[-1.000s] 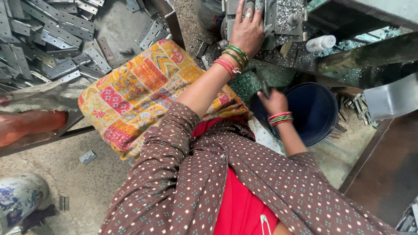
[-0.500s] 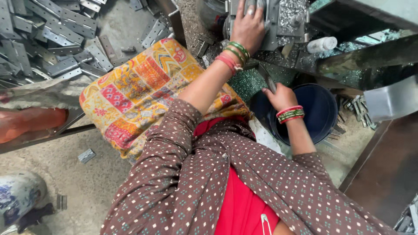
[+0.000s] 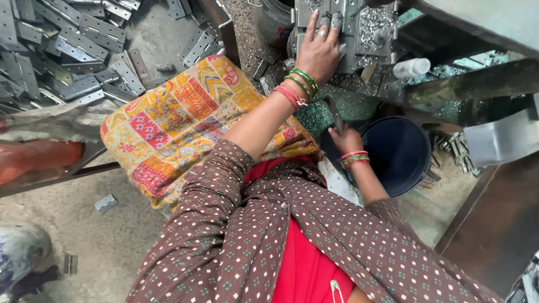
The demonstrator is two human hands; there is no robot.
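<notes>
Comparing against the frame half a second back: left hand [image 3: 319, 51] unchanged in place, flat on the grey metal machine block [image 3: 359, 28], fingers stretched out and slightly spread, pressing on the block face, nothing closed in the palm. Right hand [image 3: 345, 138] shifted a little lower and leftward, now at the near rim of the dark blue bucket [image 3: 401, 154], fingers curled round a thin dark metal strip [image 3: 335, 114] standing tilted up from the fist. Patchwork cushion [image 3: 185, 120] and heap of flat metal brackets [image 3: 67, 50] as before.

Hard to make out: lower end of strip buried in the fist; exact grip not readable. Fingertips of left hand partly lost against grey metal and swarf. Bucket contents too dark to tell. Machine cut off by top edge; brackets cut off at top left. White-and-blue object [image 3: 19, 252] at lower left cut by frame, kind unclear.

Edges and room: right hand boxed between bucket rim, cushion edge and green-flecked ledge [image 3: 359, 104]. Left forearm crossing over cushion corner. Bare concrete floor [image 3: 106, 241] open to the left, one small bracket [image 3: 105, 202] lying loose.
</notes>
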